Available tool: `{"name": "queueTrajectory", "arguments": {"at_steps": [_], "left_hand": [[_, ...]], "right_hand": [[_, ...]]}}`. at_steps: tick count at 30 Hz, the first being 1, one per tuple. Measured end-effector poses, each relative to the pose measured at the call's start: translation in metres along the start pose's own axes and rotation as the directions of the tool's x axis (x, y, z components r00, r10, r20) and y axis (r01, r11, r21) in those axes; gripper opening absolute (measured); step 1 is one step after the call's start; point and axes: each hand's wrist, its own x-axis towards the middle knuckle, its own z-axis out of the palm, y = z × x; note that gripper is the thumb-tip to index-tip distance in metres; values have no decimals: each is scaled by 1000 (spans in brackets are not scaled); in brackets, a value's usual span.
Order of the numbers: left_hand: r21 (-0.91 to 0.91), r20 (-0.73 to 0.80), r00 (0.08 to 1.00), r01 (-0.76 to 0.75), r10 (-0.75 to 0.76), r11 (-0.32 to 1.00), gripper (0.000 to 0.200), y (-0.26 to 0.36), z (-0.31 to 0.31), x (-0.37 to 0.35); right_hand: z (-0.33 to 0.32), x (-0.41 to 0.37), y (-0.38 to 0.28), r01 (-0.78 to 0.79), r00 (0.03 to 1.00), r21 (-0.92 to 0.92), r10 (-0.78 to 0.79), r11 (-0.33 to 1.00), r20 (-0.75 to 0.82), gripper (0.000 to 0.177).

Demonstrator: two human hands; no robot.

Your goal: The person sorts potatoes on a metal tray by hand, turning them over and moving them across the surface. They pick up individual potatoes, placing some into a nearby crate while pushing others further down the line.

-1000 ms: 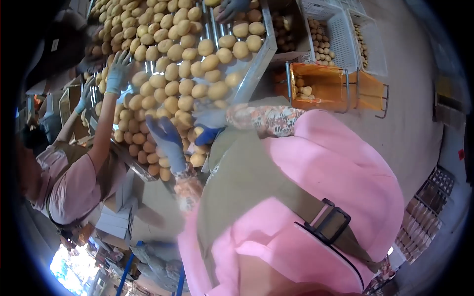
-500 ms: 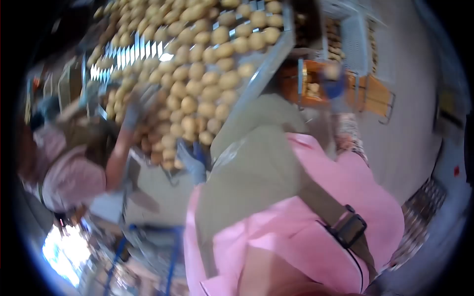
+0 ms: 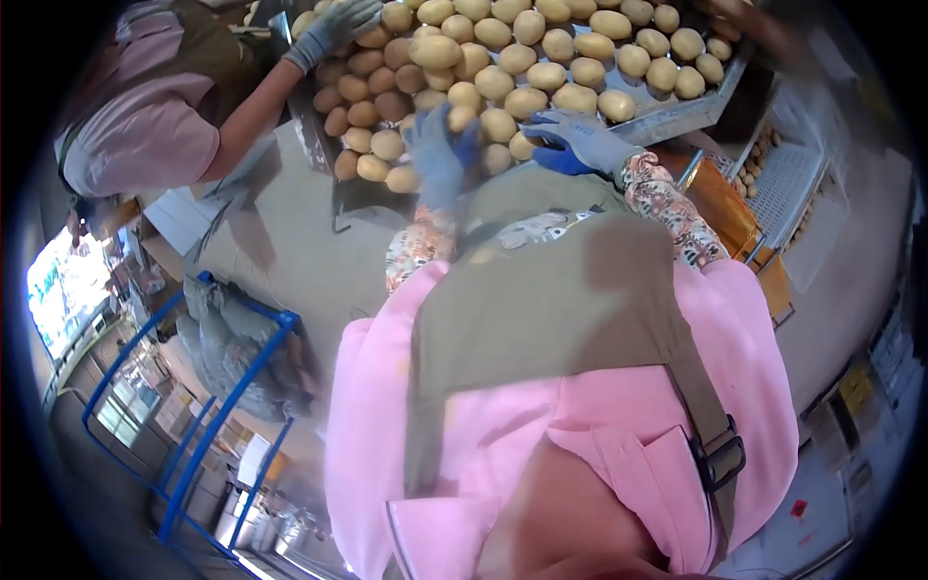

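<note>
Many potatoes lie across a metal sorting table. My left hand, in a grey and blue glove and slightly blurred, reaches onto the potatoes at the near edge with its fingers apart. Its palm side is hidden, but I see no potato gripped in it. My right hand, gloved the same way, lies over the table's near rim with fingers stretched out toward the potatoes. Nothing shows in its grasp.
To the left, a co-worker's gloved hand rests among the potatoes. An orange container and a light crate holding potatoes stand on the right. A blue metal frame with grey sacking is at lower left.
My right hand has come from beside the orange container, where it held a potato, back to the table and is now without it. The whole view has turned; my left hand stays by the potatoes.
</note>
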Motion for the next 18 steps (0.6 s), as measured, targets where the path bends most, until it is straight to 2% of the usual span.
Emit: {"name": "queueTrajectory", "arguments": {"at_steps": [1,2,3,4,5,6,7,8,9,10,11,12,14,15,16,17,18], "left_hand": [[-63,-5,989,146,-146,987,47,-5,-8,-3],[-62,-13,986,165,-166,984,47,-13,-14,-11],[-14,-2,975,224,-224,974,41,-24,-17,-27],[36,13,959,281,-282,959,36,-35,-20,-44],[40,13,954,299,-299,954,36,-49,-16,-63],[29,-72,977,204,-202,979,36,-66,-10,-83],[26,-156,983,103,-98,994,35,-75,-9,-95],[29,-155,982,115,-109,993,35,-73,-12,-99],[24,-244,960,144,-134,989,38,-63,-15,-100],[16,-334,929,175,-159,985,40,-52,-20,-98],[69,-303,936,210,-180,975,47,-36,-31,-86],[70,-308,932,221,-190,973,47,-28,-27,-77],[-58,-294,944,141,-152,988,51,-22,-12,-56],[-13,-205,967,150,-149,989,52,-17,-2,-51],[32,-113,982,153,-149,988,53,-14,7,-47],[238,76,977,179,-202,955,54,-13,13,-43],[236,72,976,182,-204,954,54,-15,13,-49]], "right_hand": [[0,8,17,-293,956,344,283,892,81,33],[-5,14,21,-541,828,597,500,592,254,31],[-11,13,25,-276,895,795,446,539,9,34],[-27,7,21,-222,900,327,322,919,-294,37],[-34,1,44,-207,908,46,209,977,-362,34],[-36,3,61,-184,914,-238,76,954,-399,31],[-39,2,49,-177,918,-235,74,956,-390,31],[-50,-4,25,-159,983,-308,121,938,-140,30],[-56,-6,9,-120,977,-375,176,919,120,30],[-53,2,0,-110,976,-375,172,920,136,30],[-44,13,-13,-209,956,-157,235,965,176,31],[-34,24,-24,-308,931,63,287,949,227,33],[7,43,-32,-110,988,284,75,952,132,35],[40,49,-27,151,988,-191,-141,970,64,34],[55,55,-38,341,928,-623,-358,704,103,34],[57,56,-43,345,927,-622,-359,703,108,34],[55,58,-46,350,936,-543,-258,763,240,35]]}}
